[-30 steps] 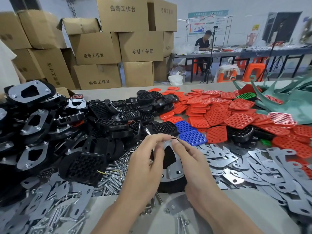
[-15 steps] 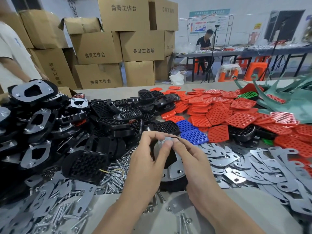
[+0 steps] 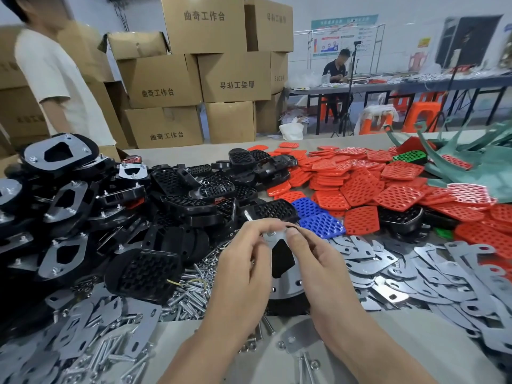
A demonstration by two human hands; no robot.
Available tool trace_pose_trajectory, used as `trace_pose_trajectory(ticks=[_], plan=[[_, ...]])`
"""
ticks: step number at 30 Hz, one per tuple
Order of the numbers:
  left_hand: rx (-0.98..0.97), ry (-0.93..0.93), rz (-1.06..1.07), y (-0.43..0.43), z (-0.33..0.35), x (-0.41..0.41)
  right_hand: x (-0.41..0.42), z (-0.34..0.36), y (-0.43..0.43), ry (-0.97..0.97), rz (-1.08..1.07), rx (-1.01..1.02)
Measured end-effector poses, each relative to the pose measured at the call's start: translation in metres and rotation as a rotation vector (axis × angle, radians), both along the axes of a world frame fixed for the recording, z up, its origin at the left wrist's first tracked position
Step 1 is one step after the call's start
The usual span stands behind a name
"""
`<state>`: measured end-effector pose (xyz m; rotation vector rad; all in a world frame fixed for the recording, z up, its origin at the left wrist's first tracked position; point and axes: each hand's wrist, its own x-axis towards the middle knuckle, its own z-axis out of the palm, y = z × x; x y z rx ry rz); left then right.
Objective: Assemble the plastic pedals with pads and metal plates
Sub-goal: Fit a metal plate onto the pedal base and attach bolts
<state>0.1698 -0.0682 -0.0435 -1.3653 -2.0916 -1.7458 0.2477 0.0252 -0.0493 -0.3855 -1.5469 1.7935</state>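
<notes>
Working at the top corner of the metal plate (image 3: 286, 282) that lies on a black plastic pedal (image 3: 288, 304), the person holds the assembly tilted toward the camera, just in front of the body, its lower end apparently resting on the counter (image 3: 432, 336). The left hand (image 3: 243, 261) has its fingers curled in, the tips pinching at a small silver fastener (image 3: 273, 233) at the plate's upper hole; it is too small and blurred to tell whether it is a nut or a bolt end. The right hand (image 3: 318, 261) grips the pedal's right edge with its thumb pressed on the plate's top, probably to stop plate and pedal sliding apart while the fastener is turned. Two holes near the plate's lower end look unfilled, so I judge this pedal partly fastened. The stock is laid out within reach: loose bolts (image 3: 191, 295) sit just left of the work, spare plates (image 3: 415, 273) spread to the right, red pads (image 3: 360, 184) and a few blue pads (image 3: 321, 225) lie beyond, and bare black pedals (image 3: 171, 189) are heaped at centre left. Finished pedals (image 3: 58, 156), plates up, are piled far left, apart from the raw parts. Cardboard boxes (image 3: 232, 76) stand behind the counter, and a person in a pale shirt (image 3: 52, 76) stands at its left end.
</notes>
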Motion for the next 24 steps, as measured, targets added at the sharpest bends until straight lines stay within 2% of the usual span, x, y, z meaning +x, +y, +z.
trace_pose_trajectory(ticks=[4,24], plan=[[0.045,-0.125,0.012,0.0027,-0.0025,-0.0021,0.0012,-0.0005,-0.0002,0.017,0.009,-0.001],[0.004,-0.028,0.087,0.0054,-0.0043,-0.0029,-0.0012,-0.0015,0.0005,0.005,-0.027,0.006]])
